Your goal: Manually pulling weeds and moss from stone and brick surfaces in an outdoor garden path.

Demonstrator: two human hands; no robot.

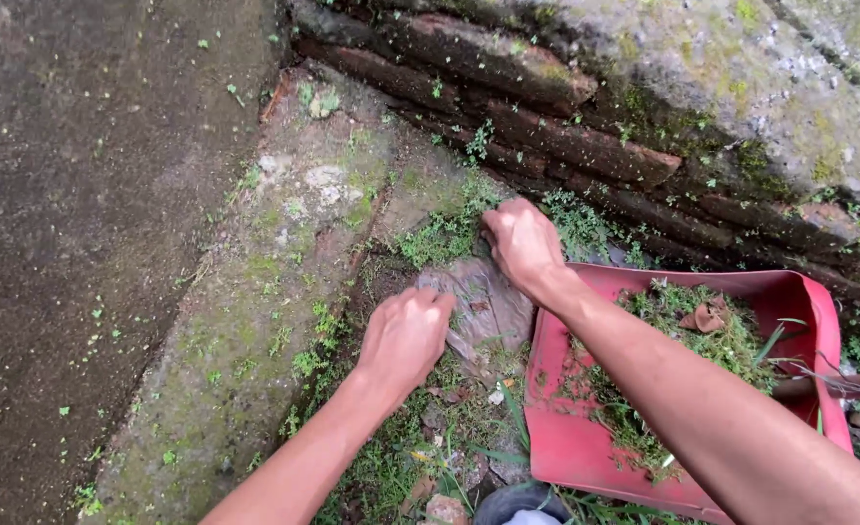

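Both hands, left hand (406,335) and right hand (520,243), curl closed gripping weeds (445,233) beside flat stone (483,306).

both hands' (406,335) fingers curled under

Rough mossy masonry, smooth red plastic, grimy film.

Brick wall (585,146): coarse, weathered, matt, w/ green moss. Concrete ledge (284,253): gritty, pitted, lichen-stained. Dustpan (585,447): red plastic, smooth, slight sheen, soil-smeared. Plastic scrap (488,306) betw. left hand (406,335) & right hand (522,243): thin translucent film, crumpled, dirt-coated. Weeds (445,233): soft, leafy, matt. Pavement (80,194): dark, grainy, damp-looking.
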